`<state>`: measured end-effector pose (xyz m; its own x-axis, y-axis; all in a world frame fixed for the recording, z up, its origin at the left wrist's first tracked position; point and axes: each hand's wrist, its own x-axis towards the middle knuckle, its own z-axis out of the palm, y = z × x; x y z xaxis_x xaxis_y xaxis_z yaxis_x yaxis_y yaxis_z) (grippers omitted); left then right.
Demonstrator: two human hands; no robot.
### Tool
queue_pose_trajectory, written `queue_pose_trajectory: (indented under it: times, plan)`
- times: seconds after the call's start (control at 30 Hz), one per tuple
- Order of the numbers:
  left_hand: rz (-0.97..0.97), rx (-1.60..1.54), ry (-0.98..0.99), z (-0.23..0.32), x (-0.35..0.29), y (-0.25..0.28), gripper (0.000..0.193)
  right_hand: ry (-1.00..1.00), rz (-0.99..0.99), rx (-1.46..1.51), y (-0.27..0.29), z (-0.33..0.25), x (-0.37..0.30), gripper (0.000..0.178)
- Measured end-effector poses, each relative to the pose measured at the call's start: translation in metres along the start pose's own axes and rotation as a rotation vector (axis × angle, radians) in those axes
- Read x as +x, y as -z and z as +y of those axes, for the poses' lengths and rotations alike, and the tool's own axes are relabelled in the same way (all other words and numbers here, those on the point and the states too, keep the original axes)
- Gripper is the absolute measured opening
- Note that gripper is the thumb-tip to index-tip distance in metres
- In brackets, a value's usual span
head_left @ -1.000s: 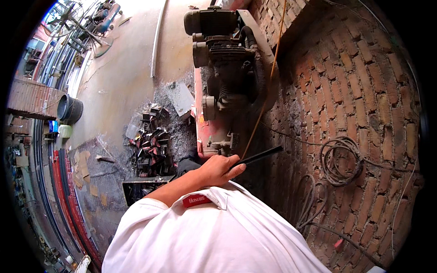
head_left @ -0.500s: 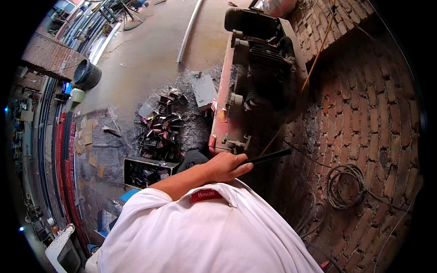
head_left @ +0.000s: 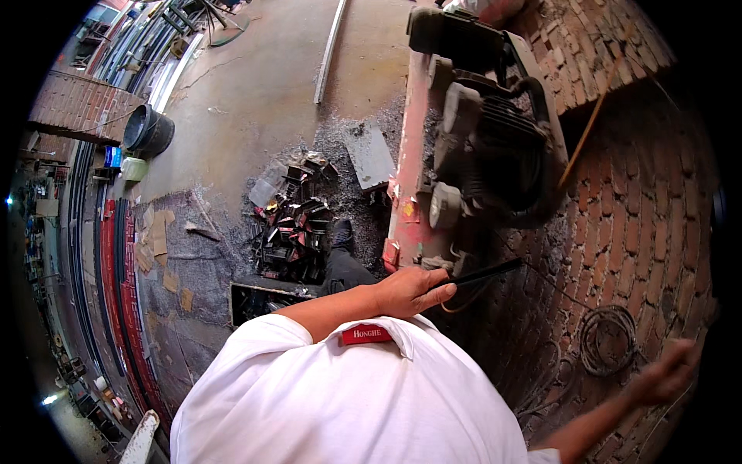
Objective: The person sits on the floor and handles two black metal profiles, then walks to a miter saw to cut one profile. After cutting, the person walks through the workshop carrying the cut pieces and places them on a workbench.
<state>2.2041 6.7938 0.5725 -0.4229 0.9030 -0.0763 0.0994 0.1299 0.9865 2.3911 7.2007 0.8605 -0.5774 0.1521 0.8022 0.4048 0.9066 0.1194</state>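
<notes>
My left arm reaches across in front of my white shirt. Its hand is closed around one end of a narrow black bar, which points to the right, in front of the brick wall. Just beyond this hand stands a dusty machine with a faded red base and dark ribbed parts. At the lower right, my right hand is out by the brick wall, near a coiled cable. Motion smears its fingers, so what it may hold cannot be made out.
Past my dark trouser leg lies a heap of short dark offcuts beside a box. A grey plate lies among metal shavings. The coiled cable hangs on the brick wall. Further left are a black bucket and long profiles.
My right hand and forearm have come into view at the lower right. My left hand keeps its grip on the black bar. The whole view has shifted a little.
</notes>
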Motion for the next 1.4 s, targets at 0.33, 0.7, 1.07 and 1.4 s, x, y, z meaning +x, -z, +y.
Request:
queue_pose_trajectory:
  times: [0.33,0.7,1.07,1.4]
  plan:
    - [0.25,-0.166,0.043,-0.049,-0.032,0.204,0.037,-0.819,-1.01,1.408,-0.216,-0.467,-0.115,0.032]
    - [0.733,-0.195,0.185,-0.047,-0.126,0.353,0.04,-0.531,-1.52,1.802,-0.301,-0.666,0.008,0.02]
    - [1.275,-0.198,0.296,-0.077,-0.179,0.456,0.035,-0.153,-1.956,1.992,-0.375,-0.857,0.065,0.022]
    - [1.456,-0.521,0.168,-0.13,-0.124,0.698,0.036,0.074,-2.153,1.874,-0.546,-1.059,0.197,0.019]
